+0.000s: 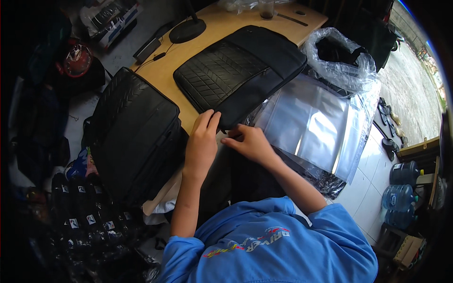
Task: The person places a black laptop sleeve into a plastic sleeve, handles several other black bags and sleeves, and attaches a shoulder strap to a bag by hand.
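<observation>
A flat black laptop bag (245, 70) with a stitched chevron panel lies on the wooden table, its near corner toward me. My left hand (202, 144) is at the near left edge of the bag, its fingertips over the edge and gripping it. Beside it, my right hand (250, 143) is at the near corner, its fingers bent toward the thumb. Whatever may be between those fingertips is too small or hidden to make out.
At left stands a stack of similar black bags (137, 127). Clear plastic sleeves (311, 122) lie at right, with an open plastic sack (339, 61) behind them. A lamp base (188, 31) and a glass (266, 9) stand on the table (163, 78). Water jugs (398, 197) sit farther right.
</observation>
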`<state>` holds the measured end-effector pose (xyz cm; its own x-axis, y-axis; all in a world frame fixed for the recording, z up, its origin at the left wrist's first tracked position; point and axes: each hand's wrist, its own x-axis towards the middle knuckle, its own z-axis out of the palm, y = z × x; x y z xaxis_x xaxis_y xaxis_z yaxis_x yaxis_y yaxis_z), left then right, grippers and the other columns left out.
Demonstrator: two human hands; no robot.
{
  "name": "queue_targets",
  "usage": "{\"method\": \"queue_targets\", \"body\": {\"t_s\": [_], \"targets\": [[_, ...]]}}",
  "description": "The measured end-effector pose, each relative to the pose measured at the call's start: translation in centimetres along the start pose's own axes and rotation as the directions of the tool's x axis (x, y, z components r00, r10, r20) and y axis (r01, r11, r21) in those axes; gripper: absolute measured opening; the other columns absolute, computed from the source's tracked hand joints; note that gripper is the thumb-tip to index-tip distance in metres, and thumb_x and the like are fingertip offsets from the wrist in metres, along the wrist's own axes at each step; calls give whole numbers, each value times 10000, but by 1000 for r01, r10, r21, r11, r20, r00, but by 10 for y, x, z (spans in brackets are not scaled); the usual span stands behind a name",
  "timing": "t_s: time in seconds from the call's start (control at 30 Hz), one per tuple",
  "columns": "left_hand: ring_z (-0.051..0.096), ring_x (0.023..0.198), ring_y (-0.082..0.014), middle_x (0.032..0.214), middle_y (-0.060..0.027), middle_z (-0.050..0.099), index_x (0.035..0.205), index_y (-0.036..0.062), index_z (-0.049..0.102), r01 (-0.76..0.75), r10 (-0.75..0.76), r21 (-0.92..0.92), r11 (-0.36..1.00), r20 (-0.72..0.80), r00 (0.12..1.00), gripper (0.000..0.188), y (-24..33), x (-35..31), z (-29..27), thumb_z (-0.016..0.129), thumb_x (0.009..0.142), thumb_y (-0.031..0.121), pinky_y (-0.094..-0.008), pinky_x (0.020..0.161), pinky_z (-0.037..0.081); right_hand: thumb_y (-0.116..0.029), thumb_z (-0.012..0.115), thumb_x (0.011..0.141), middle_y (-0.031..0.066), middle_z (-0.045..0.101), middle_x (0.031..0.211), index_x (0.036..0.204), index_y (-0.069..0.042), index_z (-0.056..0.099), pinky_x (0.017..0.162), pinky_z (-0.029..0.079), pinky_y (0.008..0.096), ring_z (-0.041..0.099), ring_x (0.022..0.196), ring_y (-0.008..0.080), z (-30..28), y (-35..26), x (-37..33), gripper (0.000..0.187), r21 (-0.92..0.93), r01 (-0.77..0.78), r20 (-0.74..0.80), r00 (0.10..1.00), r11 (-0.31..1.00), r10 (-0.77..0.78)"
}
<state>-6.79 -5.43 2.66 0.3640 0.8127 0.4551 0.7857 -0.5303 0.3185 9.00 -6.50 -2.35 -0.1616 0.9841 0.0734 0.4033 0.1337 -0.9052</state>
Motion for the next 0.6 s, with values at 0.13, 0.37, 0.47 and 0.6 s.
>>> {"method": "queue_targets", "body": {"t_s": [0.13,0.37,0.47,0.6], "targets": [[567,1015,-328,1074,-162,588,1086,-24,590,-95,95,-2,995,-48,994,304,-5,-7,2,553,786,-56,-380,859,472,-266,661,805,178,611,607,717,14,602,552,499,427,606,569,370,26,-7,2,299,-169,98,-267,953,981,-141],[567,1043,-318,1093,-166,579,1083,-64,571,-107,118,93,990,-128,985,330,-8,-16,20,637,763,-16,-371,877,480,-148,627,776,80,511,528,646,-60,496,438,445,357,550,460,257,14,1,-4,204,-562,410,-200,775,718,-600],[570,1055,-306,1096,-160,587,1076,-61,575,-148,169,136,980,-163,972,312,-14,-16,23,636,778,4,-368,874,479,-81,612,725,61,515,556,619,-70,454,428,427,335,544,471,215,-2,4,2,191,-667,453,-48,766,591,-641],[576,1053,-299,1091,-156,594,1073,-53,580,-101,132,161,982,-192,972,301,-11,-17,28,636,785,11,-368,871,477,-134,631,718,42,509,559,667,-87,494,479,448,338,551,493,214,-28,16,10,153,-641,569,19,683,515,-730]]}}
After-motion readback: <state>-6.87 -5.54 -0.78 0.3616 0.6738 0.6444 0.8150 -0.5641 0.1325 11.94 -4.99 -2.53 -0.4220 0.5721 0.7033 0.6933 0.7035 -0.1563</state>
